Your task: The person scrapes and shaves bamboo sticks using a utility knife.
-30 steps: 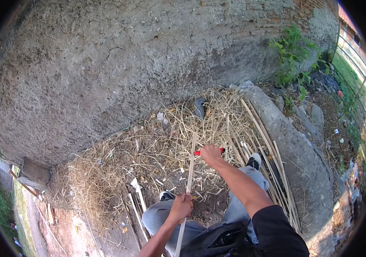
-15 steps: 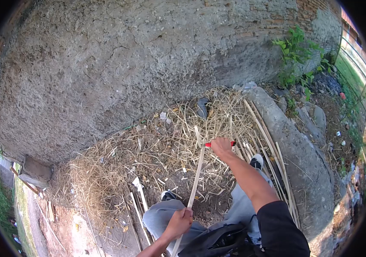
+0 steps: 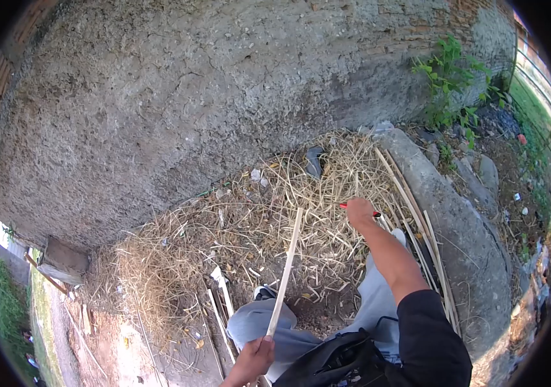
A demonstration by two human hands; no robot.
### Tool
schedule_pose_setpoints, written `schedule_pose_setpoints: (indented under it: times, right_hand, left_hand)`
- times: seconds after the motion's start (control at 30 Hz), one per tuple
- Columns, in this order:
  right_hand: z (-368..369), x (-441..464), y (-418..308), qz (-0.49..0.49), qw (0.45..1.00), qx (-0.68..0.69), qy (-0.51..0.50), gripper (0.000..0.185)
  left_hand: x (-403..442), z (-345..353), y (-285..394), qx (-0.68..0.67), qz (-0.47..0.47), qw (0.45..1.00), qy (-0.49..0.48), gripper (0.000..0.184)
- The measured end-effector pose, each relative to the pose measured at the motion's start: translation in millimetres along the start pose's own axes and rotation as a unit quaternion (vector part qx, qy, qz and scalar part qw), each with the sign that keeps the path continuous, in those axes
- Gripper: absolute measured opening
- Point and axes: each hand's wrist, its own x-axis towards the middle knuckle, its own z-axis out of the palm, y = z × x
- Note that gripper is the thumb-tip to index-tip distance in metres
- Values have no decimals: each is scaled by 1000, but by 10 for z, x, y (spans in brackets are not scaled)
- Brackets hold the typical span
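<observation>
My left hand (image 3: 254, 359) is closed around the lower part of a long, pale bamboo strip (image 3: 286, 271). The strip slants up and away from me, its far end free above the litter of shavings. To the right of that end, my right hand (image 3: 359, 211) is wrapped round a red-handled knife (image 3: 343, 205). Only bits of red show on either side of the fist, and the blade is hard to make out. A gap separates the knife from the strip.
Bamboo shavings (image 3: 153, 271) cover the ground up to a rough wall (image 3: 178, 97). More long strips (image 3: 411, 200) lie on the right beside a stone slab (image 3: 443, 213). Several pale strips (image 3: 225, 290) lie by my left knee, and a grey object (image 3: 315, 161) rests near the wall.
The knife has moved off the strip, to the right and slightly up. A sliver that stood at the strip's far end is gone. My left hand has shifted down and left with the strip.
</observation>
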Motion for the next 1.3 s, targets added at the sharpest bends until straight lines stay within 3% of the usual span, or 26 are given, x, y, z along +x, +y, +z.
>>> schedule_pose_setpoints:
  times: [0.13,0.2,0.3,0.47,0.67,0.8,1.0,1.3]
  right_hand:
    - [-406,-137,-368,40,995,96,-2,14]
    - [-756,-394,-669,-4,981,185,52,14]
    - [-801,-744,-942,-56,977,190,75,14]
    - [-763,-862,-1020,-97,977,175,70,11]
    - [-794,-779,-963,-99,984,131,71,14]
    - [-604,-759,-1010,-127,984,91,80,17]
    - [-490,-756,-1073,-158,983,67,59,17]
    - [-333,-679,-1095,-141,987,68,33,18]
  left_hand:
    - [378,-99,-107,-153,-27,988,-20,30]
    - [639,-48,-165,-168,-11,985,-30,30]
    - [873,36,59,-177,15,983,-45,32]
    - [1050,179,279,-111,117,987,-24,33]
    - [1108,317,230,-74,140,987,2,38]
    - [984,393,265,-28,134,990,25,39]
    - [814,333,222,-72,94,993,2,32]
    - [653,383,129,29,109,993,24,34]
